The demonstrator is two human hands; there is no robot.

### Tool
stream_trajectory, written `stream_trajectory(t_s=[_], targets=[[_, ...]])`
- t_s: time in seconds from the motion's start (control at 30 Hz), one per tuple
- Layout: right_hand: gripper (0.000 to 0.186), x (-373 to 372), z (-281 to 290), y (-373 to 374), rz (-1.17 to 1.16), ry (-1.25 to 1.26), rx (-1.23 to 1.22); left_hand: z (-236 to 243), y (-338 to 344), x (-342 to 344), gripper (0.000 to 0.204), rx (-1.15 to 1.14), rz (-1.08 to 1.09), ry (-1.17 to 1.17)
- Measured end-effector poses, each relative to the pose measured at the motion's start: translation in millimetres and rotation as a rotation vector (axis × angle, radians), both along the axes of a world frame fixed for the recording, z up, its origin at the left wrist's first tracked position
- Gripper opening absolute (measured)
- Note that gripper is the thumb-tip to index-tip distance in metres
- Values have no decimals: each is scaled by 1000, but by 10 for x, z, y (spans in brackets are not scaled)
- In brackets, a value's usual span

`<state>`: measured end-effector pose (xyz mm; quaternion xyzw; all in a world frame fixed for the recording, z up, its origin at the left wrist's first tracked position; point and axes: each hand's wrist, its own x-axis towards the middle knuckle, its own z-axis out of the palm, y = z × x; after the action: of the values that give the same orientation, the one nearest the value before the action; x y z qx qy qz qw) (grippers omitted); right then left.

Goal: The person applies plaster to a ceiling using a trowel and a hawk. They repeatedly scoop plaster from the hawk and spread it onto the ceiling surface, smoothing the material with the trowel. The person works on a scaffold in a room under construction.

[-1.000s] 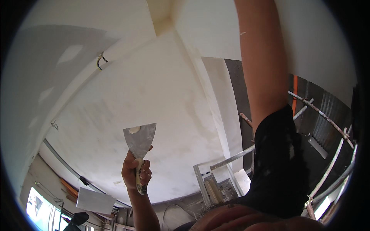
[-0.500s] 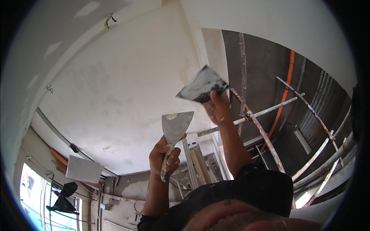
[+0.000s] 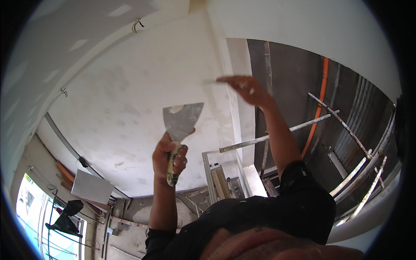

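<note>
My left hand (image 3: pixel 168 156) is closed round the worn, pale handle of a putty knife (image 3: pixel 184 120). Its broad grey blade points upward, with a dab of pale filler near the top edge. Higher up and to the right, my right hand (image 3: pixel 249 90) reaches out with bent wrist, its fingers pressed together. From its fingertips a flat metal filling blade (image 3: pixel 210 81) shows only as a thin, blurred edge. Behind both tools spreads a large off-white plastered surface (image 3: pixel 130 95) with grey, smudged patches. Whether the filling blade touches it, I cannot tell.
At the right, paint-spattered scaffold poles (image 3: pixel 277 135) cross in front of a dark recess with an orange pipe (image 3: pixel 318 106). Loose wires (image 3: pixel 137 26) hang at the upper left. A white sheet (image 3: pixel 92 187) and a bright window (image 3: pixel 37 221) are at the lower left.
My right hand has moved up and turned, so the filling blade has gone from face-on to edge-on. My left hand with the putty knife has shifted up and left.
</note>
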<state>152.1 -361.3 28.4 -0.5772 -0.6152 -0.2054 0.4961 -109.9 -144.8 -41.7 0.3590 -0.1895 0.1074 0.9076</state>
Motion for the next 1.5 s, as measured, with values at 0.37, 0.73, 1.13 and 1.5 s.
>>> stream_trajectory(t_s=[0.37, 0.73, 1.13, 1.5], targets=[[31, -49, 1709, -929, -747, -444, 730, 134, -115, -519, 61, 26, 463, -14], [29, 56, 1782, -743, -869, -396, 1187, -34, 635, -1626, 65, -87, 749, 37], [25, 1388, 1923, 1762, 680, 501, 1415, 328, 1194, -1124, 64, 76, 992, 31], [18, 2286, 2605, 3371, 990, 895, 1359, 684, 1538, -818, 71, 99, 1166, -126]])
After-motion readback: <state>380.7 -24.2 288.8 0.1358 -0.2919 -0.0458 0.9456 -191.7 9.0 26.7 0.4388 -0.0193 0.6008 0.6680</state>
